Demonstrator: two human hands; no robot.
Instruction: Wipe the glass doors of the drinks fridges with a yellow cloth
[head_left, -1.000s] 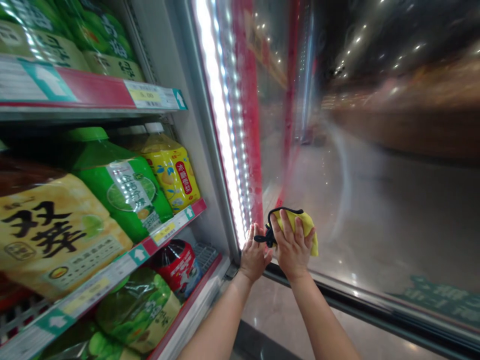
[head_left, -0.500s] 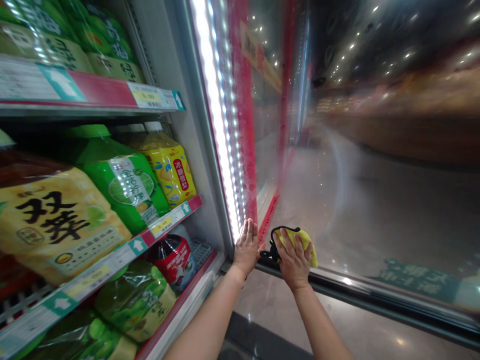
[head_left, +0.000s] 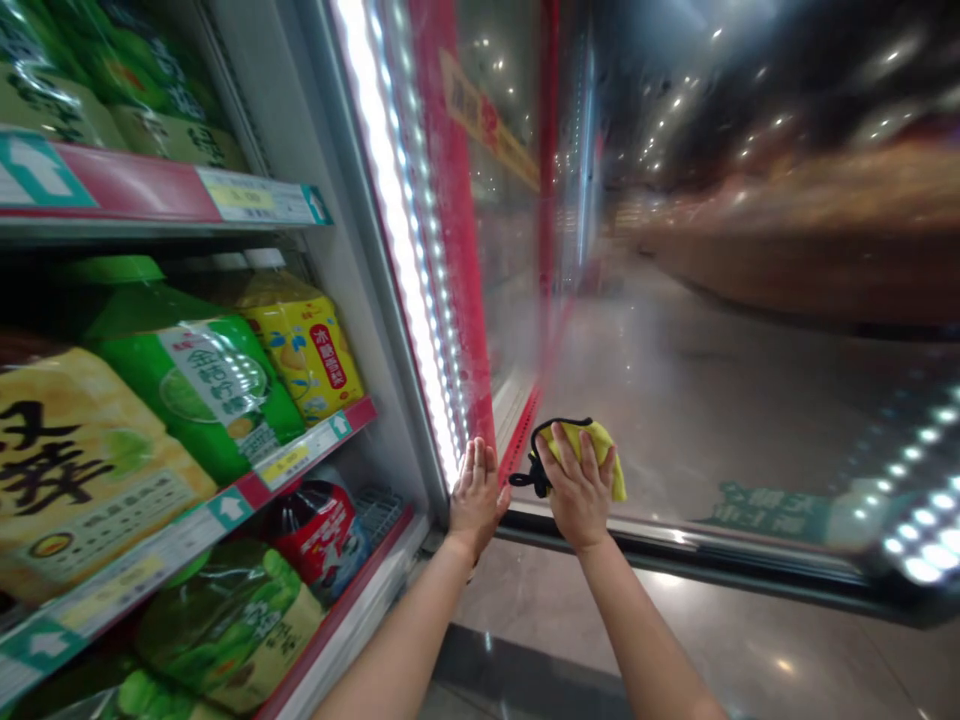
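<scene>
My right hand lies spread on a yellow cloth with black edging, pressing it against the lower part of the glass door. To its left, my left hand rests with outstretched fingers at the door's hinge-side edge, beside the bright light strip, and holds nothing. A black loop of the cloth hangs out toward my left hand. The door's dark bottom frame runs just below both hands.
On the left are cooler shelves with large bottles: a green one, a yellow one and a red-labelled one. Price-label rails edge the shelves. Shiny floor shows below the door.
The view has shifted, so the shelves sit further left. The cloth and my right hand are slightly higher against the door's bottom frame; my left hand stays at the hinge-side edge.
</scene>
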